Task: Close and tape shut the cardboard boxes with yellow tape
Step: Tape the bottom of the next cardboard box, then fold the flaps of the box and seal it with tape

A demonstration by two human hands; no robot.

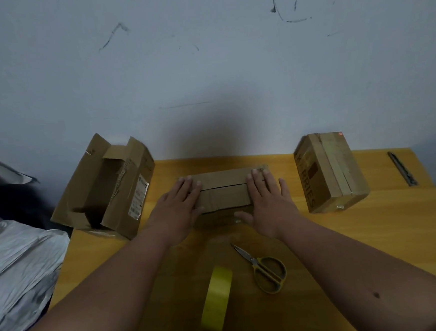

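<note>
A small cardboard box (224, 191) sits in the middle of the yellow table (373, 231), its two top flaps folded down and meeting in a seam. My left hand (179, 205) presses flat on the box's left end. My right hand (265, 200) presses flat on its right end. A roll of yellow tape (217, 300) stands on edge near the front of the table. To the left, a larger cardboard box (104, 192) stands with its flaps open. On the right is a shut cardboard box (329, 172) with a strip of tape along its top.
Yellow-handled scissors (264, 268) lie right of the tape roll. A utility knife (402, 168) rests at the table's far right corner. Crumpled silver plastic (15, 259) lies off the table's left edge. A grey wall (203, 62) rises right behind the table.
</note>
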